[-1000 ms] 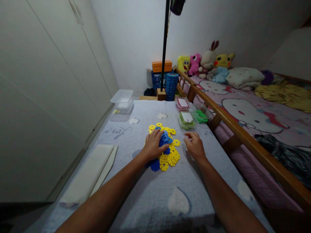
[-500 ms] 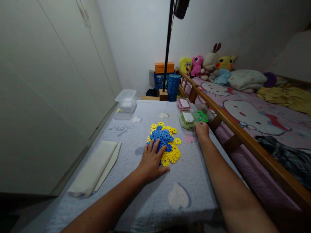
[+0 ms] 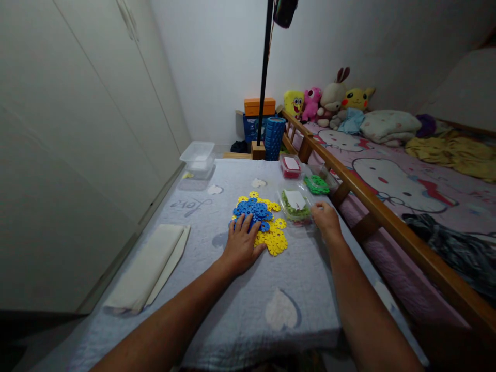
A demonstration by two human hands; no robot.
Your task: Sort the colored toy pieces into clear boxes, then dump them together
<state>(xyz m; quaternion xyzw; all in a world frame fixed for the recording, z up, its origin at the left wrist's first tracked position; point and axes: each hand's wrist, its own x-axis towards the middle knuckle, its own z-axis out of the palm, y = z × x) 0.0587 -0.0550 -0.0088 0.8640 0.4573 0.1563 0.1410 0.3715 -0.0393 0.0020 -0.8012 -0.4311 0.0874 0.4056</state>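
Note:
My left hand (image 3: 242,243) lies with fingers spread on the near side of a heap of snowflake-shaped plastic discs. Blue discs (image 3: 253,208) sit on top at the left, while yellow discs (image 3: 276,242) spread out beneath and to the right. At the right, my right hand (image 3: 326,219) has its fingers closed on the edge of a clear plastic box (image 3: 295,204) with light green pieces inside and a white label on its lid. Behind it stand a box of red pieces (image 3: 290,166) and a box of bright green pieces (image 3: 316,184).
Clear empty-looking containers (image 3: 198,155) are stacked at the table's far left. A folded beige cloth (image 3: 147,268) lies at the left. A wooden bed rail (image 3: 356,188) runs along the right side. Behind the table rises a black pole (image 3: 264,72) on a wooden base.
The light green box has come nearer and slightly left with my right hand, away from the red box. My left hand stays on the blue discs.

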